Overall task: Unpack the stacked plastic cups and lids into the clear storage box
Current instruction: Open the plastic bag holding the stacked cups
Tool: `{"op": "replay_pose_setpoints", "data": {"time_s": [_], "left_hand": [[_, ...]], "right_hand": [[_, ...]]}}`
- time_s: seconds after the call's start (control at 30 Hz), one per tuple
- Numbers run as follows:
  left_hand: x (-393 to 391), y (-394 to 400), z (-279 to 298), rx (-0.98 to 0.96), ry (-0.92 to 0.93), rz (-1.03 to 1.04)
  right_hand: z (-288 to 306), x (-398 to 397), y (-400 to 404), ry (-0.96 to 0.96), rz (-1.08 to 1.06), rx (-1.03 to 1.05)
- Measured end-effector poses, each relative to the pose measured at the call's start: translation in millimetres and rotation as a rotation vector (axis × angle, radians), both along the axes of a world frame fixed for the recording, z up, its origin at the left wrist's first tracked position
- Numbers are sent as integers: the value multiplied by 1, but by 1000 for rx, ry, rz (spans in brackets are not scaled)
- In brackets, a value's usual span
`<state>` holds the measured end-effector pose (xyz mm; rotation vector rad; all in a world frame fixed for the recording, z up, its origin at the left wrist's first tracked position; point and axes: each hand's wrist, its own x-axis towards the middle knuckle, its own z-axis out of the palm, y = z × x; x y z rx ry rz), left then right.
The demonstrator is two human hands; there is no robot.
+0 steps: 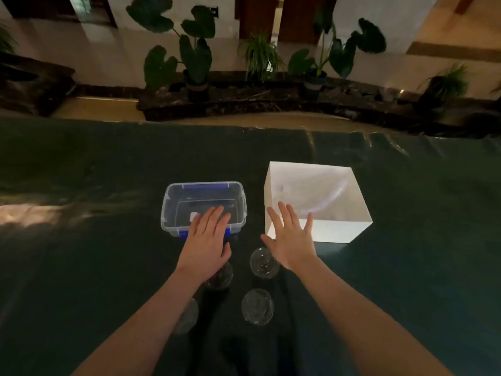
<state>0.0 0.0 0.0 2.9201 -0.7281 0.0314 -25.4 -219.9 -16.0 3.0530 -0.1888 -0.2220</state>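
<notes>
A clear storage box (173,196) with blue clips stands on the dark table, a small white label on its floor. My left hand (207,238) hovers flat over its near rim, fingers spread, holding nothing. My right hand (288,238) hovers open over the near left corner of a white open box (341,229). Clear plastic cups or lids stand in front of the boxes: one (264,263) under my right wrist, one (257,306) nearer me, one (221,276) partly hidden by my left wrist, and another (188,317) behind my left forearm.
The table is covered with a dark green cloth (81,267) that reaches a far edge. Something clear and faint lies inside the white box. Beyond the table are potted plants (195,58) on a dark stone border and a pale wall.
</notes>
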Motion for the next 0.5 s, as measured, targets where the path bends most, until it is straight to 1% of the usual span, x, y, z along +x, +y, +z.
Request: {"op": "replay_pose_setpoints", "data": {"time_s": [0.1, 0.2, 0.23, 0.3, 0.4, 0.5], "left_hand": [[11, -12, -2, 8, 6, 9], [19, -26, -4, -6, 17, 34], [18, -30, -4, -9, 15, 39], [20, -37, -6, 3, 16, 45], [21, -46, -10, -8, 35, 66], [23, -53, -13, 3, 46, 81]], "right_hand": [[4, 16, -19, -35, 43, -13], [8, 45, -46, -100, 63, 109], [10, 53, -54, -111, 77, 105], [10, 71, -70, -49, 127, 68], [3, 90, -84, 104, 221, 69], [-7, 102, -90, 179, 281, 52]]}}
